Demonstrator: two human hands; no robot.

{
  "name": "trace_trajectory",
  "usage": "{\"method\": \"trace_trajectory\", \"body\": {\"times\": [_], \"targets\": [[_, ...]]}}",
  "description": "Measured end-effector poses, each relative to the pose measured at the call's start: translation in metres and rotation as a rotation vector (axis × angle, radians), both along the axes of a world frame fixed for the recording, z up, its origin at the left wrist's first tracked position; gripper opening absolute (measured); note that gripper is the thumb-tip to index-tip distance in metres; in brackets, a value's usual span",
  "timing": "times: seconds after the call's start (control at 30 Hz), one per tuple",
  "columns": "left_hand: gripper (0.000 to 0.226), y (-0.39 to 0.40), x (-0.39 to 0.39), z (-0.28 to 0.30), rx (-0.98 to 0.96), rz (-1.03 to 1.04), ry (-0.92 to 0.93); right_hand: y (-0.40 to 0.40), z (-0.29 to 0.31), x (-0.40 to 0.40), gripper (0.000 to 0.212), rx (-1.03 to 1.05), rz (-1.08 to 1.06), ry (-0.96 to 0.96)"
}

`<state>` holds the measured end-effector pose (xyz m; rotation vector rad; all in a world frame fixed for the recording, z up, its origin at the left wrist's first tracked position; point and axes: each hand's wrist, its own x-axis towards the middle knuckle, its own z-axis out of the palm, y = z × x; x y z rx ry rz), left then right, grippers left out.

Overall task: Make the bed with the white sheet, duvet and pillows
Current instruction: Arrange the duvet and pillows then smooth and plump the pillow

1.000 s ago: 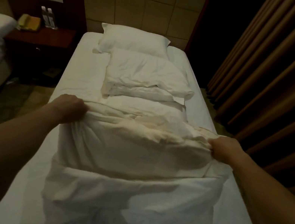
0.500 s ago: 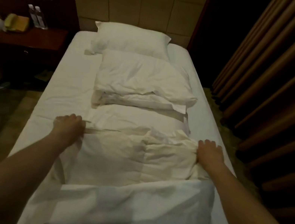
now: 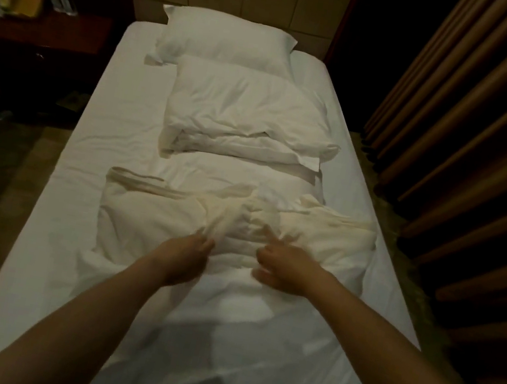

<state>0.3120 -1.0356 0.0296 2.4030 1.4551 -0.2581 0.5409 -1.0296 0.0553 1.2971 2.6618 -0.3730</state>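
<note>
grip: my left hand [image 3: 187, 253] pinched duvet [image 3: 239, 223] fold, frame centre | right hand [image 3: 286, 265] blurred, grip unclear | risk: one-sided pull could bunch duvet crooked

Both bare forearms are stretched forward, converging toward the middle. The left hand [image 3: 188, 253] is curled, its fingers [image 3: 204, 240] pinching a gathered fold. The right hand [image 3: 286, 267] is blurred, with the index finger extended and the others loosely bent.
</note>
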Motion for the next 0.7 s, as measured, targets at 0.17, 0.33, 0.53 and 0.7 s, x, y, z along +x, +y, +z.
{"method": "trace_trajectory", "body": {"times": [0.17, 0.33, 0.53, 0.7], "targets": [[0.062, -0.052, -0.010, -0.019, -0.345, 0.034, 0.199, -0.033, -0.014, -0.014, 0.078, -0.457, -0.223, -0.365], [0.093, -0.052, -0.021, -0.013, -0.150, 0.068, 0.287, -0.038, 0.004, -0.011, 0.063, -0.318, -0.146, -0.347], [0.056, -0.021, -0.026, 0.016, -0.300, -0.029, 0.375, 0.009, 0.051, 0.003, 0.046, 0.033, -0.142, -0.276], [0.052, 0.033, -0.083, 0.051, -0.271, 0.043, 0.517, 0.027, 0.042, 0.039, 0.048, -0.193, -0.295, -0.353]]}}
